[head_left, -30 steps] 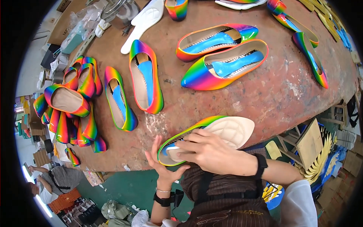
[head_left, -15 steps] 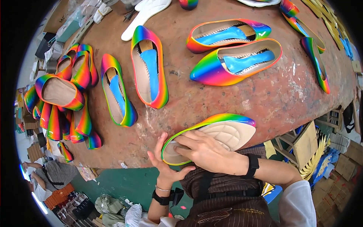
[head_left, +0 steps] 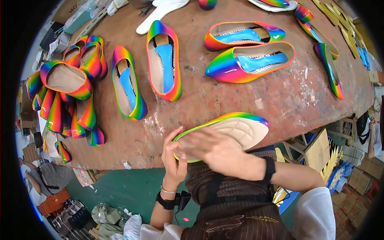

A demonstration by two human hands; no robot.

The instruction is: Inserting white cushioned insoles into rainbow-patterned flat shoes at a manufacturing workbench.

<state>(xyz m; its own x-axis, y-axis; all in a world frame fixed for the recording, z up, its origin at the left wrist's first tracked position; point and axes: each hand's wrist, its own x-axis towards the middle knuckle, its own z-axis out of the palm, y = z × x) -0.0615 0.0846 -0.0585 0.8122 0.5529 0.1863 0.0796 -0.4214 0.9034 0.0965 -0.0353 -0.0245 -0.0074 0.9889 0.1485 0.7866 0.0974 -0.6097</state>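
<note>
A glossy rainbow-coloured flat shoe with a beige quilted insole lies at the table's near edge, its pointed toe to the right. At the shoe's left, heel end is my left hand, its fingers on the rim and its thumb below. Over the shoe's opening lies my right hand, its fingers smeared by motion and hiding part of the insole. Beyond, two rainbow shoes with blue pieces in them, the upper one and the lower one, lie side by side.
Left of centre stand two more such shoes, one and another. Several rainbow shoes are piled at the left. White insole shapes lie at the back. Two shoes rest at the right. The table's edge curves nearby.
My left fingers have closed in on the shoe's heel end. My right hand moves over the insole and blurs. The whole view has shifted slightly.
</note>
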